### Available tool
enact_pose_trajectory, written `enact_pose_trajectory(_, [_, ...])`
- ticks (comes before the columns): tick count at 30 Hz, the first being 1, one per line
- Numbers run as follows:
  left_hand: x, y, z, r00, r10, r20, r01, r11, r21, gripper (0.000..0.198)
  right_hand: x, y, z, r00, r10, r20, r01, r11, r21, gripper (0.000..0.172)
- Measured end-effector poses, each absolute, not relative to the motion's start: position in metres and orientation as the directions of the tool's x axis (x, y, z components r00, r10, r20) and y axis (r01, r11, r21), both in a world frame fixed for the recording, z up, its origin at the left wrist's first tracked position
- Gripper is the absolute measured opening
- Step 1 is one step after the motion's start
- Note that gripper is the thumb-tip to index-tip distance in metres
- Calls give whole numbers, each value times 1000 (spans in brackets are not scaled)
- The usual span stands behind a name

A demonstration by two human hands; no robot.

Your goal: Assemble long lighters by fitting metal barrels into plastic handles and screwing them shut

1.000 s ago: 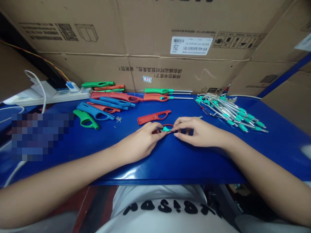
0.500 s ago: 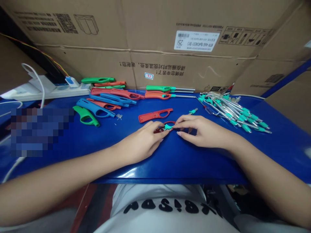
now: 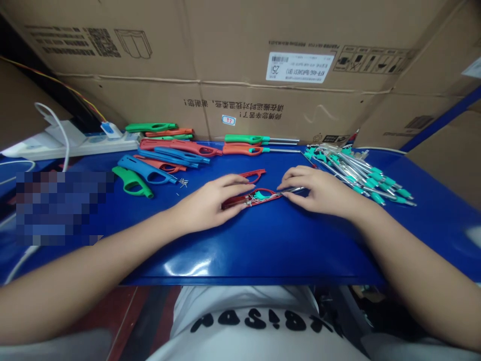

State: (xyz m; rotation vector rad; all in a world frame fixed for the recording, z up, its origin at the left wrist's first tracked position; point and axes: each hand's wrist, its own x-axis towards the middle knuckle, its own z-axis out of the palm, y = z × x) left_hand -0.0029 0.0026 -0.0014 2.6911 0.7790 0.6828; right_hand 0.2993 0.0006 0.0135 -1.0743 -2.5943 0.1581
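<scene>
A red plastic lighter shell half [image 3: 263, 194] lies on the blue table [image 3: 263, 245] with a teal-tipped metal tube set in it. My left hand [image 3: 208, 203] lies flat on the shell's handle end, fingers stretched out, holding it down. My right hand [image 3: 319, 190] pinches the metal tube [image 3: 295, 190] where it leaves the shell's front. A second red shell half [image 3: 255, 175] rests just behind, partly hidden by my left fingers.
Green, blue and red shell halves [image 3: 158, 160] are piled at the back left beside small screws [image 3: 183, 183]. Two finished lighters [image 3: 248, 144] lie against the cardboard boxes [image 3: 240, 75]. Several teal-tipped tubes [image 3: 356, 170] are heaped right. A power strip [image 3: 75, 145] sits far left.
The red shell with the tube now lies stretched out between my hands. My left hand has flattened onto it and my right hand has shifted right along the tube.
</scene>
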Motion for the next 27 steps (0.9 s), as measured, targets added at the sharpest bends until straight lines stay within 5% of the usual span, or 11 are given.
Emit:
enact_pose_trajectory(8, [-21, 32, 6, 735, 592, 331, 547, -806, 226, 34, 295, 1, 10, -704, 679, 207, 616, 729, -299, 23])
enact_pose_trajectory(27, [-23, 39, -5, 676, 667, 312, 611, -745, 268, 39, 290, 2, 3, -715, 670, 198, 602, 735, -311, 14])
